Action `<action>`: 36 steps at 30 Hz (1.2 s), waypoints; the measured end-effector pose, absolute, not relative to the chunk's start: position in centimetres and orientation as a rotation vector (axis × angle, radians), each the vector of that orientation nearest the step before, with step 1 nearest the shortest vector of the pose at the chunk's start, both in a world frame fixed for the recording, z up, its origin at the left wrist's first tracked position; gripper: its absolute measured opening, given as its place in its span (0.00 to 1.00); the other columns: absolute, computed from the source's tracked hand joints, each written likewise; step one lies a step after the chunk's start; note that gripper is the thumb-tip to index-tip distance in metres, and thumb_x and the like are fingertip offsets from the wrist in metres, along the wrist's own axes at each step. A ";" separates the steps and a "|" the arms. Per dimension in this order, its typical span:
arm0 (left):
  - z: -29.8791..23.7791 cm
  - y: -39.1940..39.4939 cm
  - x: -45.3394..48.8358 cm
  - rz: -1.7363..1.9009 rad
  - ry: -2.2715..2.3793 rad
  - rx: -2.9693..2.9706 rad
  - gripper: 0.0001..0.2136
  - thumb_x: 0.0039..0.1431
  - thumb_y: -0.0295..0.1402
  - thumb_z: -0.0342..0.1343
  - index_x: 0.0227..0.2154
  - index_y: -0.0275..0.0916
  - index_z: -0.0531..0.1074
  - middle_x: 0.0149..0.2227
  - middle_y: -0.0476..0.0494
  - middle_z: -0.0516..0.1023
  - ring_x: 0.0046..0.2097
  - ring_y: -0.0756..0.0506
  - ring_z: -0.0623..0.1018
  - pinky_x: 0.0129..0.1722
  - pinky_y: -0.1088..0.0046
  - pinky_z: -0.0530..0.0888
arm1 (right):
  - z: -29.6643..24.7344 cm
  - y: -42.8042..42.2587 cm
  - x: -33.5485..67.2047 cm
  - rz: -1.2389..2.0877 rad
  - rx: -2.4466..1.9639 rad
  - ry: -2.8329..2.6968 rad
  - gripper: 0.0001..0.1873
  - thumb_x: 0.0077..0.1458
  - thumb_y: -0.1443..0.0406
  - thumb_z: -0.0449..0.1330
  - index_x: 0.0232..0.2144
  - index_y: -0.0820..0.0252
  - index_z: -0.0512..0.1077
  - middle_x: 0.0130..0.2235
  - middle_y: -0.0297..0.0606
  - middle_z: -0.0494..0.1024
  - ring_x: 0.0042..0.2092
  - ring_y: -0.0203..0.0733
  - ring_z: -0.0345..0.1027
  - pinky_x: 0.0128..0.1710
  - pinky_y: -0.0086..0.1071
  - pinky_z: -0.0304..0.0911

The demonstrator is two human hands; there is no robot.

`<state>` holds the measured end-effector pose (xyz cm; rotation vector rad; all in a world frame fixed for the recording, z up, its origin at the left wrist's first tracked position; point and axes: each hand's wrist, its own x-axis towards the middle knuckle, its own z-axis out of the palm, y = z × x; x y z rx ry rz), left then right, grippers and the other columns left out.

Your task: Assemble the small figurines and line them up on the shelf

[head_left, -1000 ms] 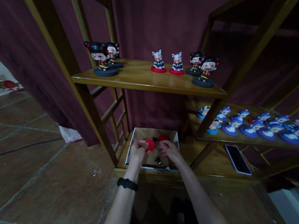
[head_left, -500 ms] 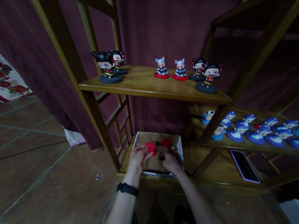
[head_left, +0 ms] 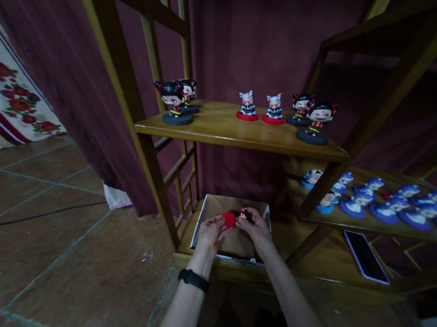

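Observation:
My left hand is closed on a red round base, which it holds over the open cardboard box. My right hand pinches a small dark-haired figurine close to the base's right side. I cannot tell whether figurine and base touch. The fingers hide part of both pieces and part of the box's inside. The box stands on the low wooden shelf, under the upper one.
On the upper shelf stand black-haired figurines and two small white-haired figurines on red bases. Several blue figurines line the shelf at right. A phone lies on the low shelf, right of the box.
My right hand has risen from the box floor and now holds the figurine beside the red base. My left hand keeps its hold. The whole view has shifted slightly.

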<state>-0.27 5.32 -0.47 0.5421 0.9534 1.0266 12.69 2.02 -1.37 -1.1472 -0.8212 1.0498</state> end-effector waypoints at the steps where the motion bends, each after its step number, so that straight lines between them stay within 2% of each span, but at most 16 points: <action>1: -0.4 5.3 -0.2 1.035 0.949 0.534 0.04 0.46 0.21 0.56 0.28 0.30 0.70 0.26 0.38 0.78 0.27 0.46 0.78 0.30 0.70 0.77 | -1.4 2.2 12.8 0.992 -1.186 -0.866 0.17 0.40 0.62 0.61 0.36 0.56 0.66 0.35 0.33 0.71 0.35 0.36 0.67 0.38 0.34 0.67; 5: -0.1 5.0 0.1 1.028 0.902 0.535 0.04 0.46 0.23 0.57 0.28 0.30 0.71 0.26 0.37 0.78 0.28 0.46 0.78 0.31 0.70 0.76 | -1.5 2.6 13.1 0.883 -1.307 -0.980 0.18 0.43 0.60 0.58 0.39 0.55 0.66 0.37 0.34 0.72 0.36 0.37 0.67 0.35 0.32 0.66; 12: 0.4 4.6 0.4 1.019 0.813 0.537 0.05 0.44 0.24 0.60 0.26 0.29 0.73 0.27 0.37 0.78 0.29 0.46 0.78 0.35 0.67 0.76 | -1.4 2.5 12.8 0.812 -1.369 -1.039 0.19 0.44 0.61 0.58 0.41 0.55 0.66 0.40 0.36 0.74 0.42 0.41 0.66 0.43 0.35 0.62; 20: 0.1 4.7 0.2 1.002 0.826 0.568 0.10 0.39 0.28 0.64 0.27 0.28 0.75 0.27 0.37 0.78 0.29 0.46 0.77 0.34 0.69 0.75 | -1.3 2.4 12.8 0.858 -1.405 -1.062 0.20 0.45 0.61 0.57 0.43 0.54 0.65 0.41 0.37 0.74 0.43 0.42 0.67 0.43 0.36 0.63; 27: -0.2 4.6 0.2 1.036 0.788 0.570 0.13 0.34 0.31 0.66 0.25 0.28 0.75 0.27 0.38 0.78 0.29 0.46 0.77 0.34 0.69 0.75 | -0.9 2.1 12.5 0.699 -1.461 -1.187 0.18 0.47 0.60 0.55 0.42 0.55 0.65 0.40 0.37 0.74 0.42 0.41 0.67 0.41 0.33 0.62; 36: -0.3 4.5 0.5 1.060 0.796 0.540 0.09 0.36 0.30 0.65 0.20 0.30 0.73 0.22 0.41 0.76 0.25 0.48 0.75 0.32 0.68 0.75 | 0.3 1.1 12.1 0.516 -1.659 -1.421 0.16 0.52 0.58 0.50 0.44 0.51 0.65 0.42 0.36 0.74 0.42 0.42 0.67 0.42 0.34 0.60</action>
